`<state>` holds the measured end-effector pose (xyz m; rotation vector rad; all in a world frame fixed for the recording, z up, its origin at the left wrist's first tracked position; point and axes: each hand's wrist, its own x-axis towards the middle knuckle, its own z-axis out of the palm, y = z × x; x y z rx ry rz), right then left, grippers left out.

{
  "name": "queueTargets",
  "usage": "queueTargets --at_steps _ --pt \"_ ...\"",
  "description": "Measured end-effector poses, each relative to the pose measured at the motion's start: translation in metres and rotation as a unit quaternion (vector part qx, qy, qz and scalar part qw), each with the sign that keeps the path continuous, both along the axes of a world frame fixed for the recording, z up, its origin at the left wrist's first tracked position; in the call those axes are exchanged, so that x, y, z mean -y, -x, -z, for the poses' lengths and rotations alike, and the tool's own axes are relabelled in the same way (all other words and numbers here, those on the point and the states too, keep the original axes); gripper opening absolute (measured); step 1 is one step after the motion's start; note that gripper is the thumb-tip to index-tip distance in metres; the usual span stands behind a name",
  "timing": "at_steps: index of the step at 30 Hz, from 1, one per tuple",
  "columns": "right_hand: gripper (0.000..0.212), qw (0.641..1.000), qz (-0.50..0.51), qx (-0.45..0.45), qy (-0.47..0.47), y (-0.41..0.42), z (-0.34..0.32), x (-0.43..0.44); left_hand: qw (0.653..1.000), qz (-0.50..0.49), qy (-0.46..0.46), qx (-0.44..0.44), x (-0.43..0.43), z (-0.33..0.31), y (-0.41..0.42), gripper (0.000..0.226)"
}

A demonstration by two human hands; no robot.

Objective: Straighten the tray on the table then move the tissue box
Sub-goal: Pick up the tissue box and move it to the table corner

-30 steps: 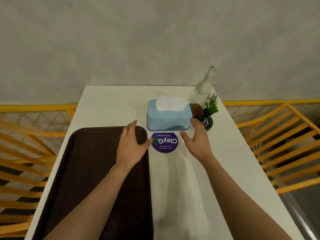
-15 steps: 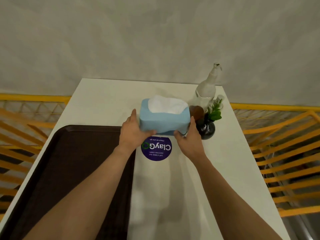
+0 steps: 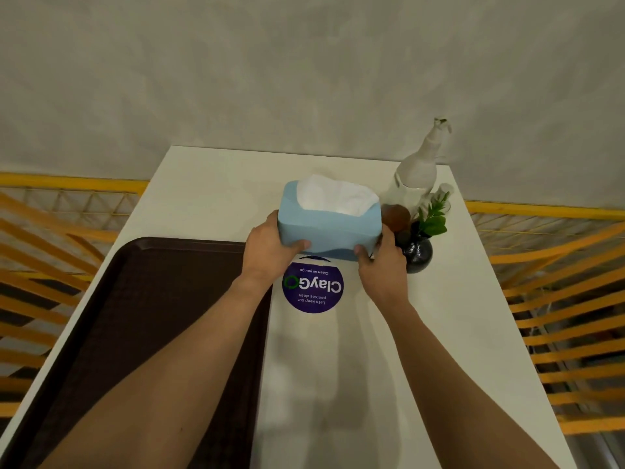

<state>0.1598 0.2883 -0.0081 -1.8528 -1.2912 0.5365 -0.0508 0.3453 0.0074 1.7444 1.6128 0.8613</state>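
A light blue tissue box (image 3: pixel 329 225) with white tissue sticking out of its top sits near the middle of the white table (image 3: pixel 456 333). My left hand (image 3: pixel 269 252) grips its left end and my right hand (image 3: pixel 380 265) grips its right end. The box looks tilted, and a thin dark gap shows under its near edge. A dark brown tray (image 3: pixel 135 326) lies flat on the left half of the table, its long side running along the table's left edge. My left forearm crosses over the tray's right part.
A round purple sticker (image 3: pixel 313 287) lies on the table just in front of the box. A white spray bottle (image 3: pixel 421 165), a brown round object (image 3: pixel 394 216) and a small dark vase with a green plant (image 3: pixel 419 252) crowd the box's right side. Yellow railings flank the table.
Both hands moved forward from beside the sticker and closed on the ends of the tissue box. My left hand left the tray. The box now appears slightly raised and tilted.
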Motion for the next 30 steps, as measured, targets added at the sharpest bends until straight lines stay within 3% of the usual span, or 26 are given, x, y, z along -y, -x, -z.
queueTargets --at_steps 13,30 --pt "0.055 0.995 -0.040 -0.015 -0.085 0.060 -0.032 -0.026 0.998 -0.010 -0.051 0.046 -0.018 -0.032 0.065 0.069" --pt "0.056 0.995 -0.073 -0.036 -0.064 0.231 -0.042 -0.114 0.997 -0.027 -0.065 0.030 -0.100 -0.045 0.241 0.068"
